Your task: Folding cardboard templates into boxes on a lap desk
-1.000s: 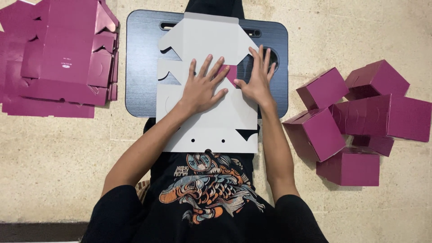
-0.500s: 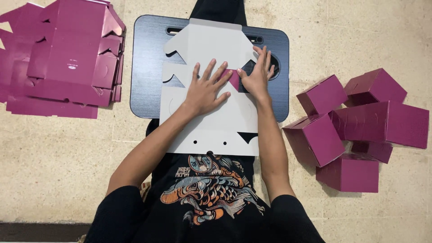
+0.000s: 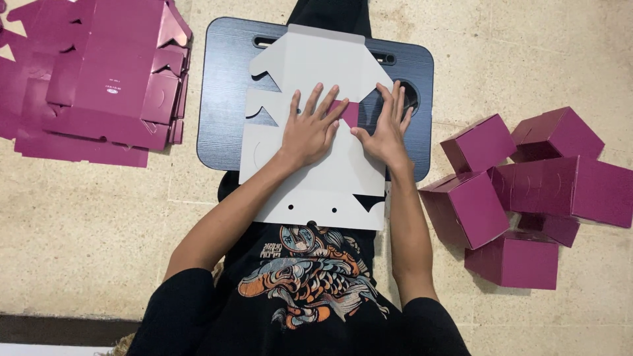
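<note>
Left hand and right hand, fingers spread flat, hiding box blank fold.

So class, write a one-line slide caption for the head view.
Both hands, left hand and right hand, press a flat white box blank on a dark lap tray.

Beige speckled tile floor under a dark lap desk.

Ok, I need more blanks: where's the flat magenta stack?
In the head view, the flat magenta stack lies on the floor at the person's left, beside the dark lap tray.
</note>
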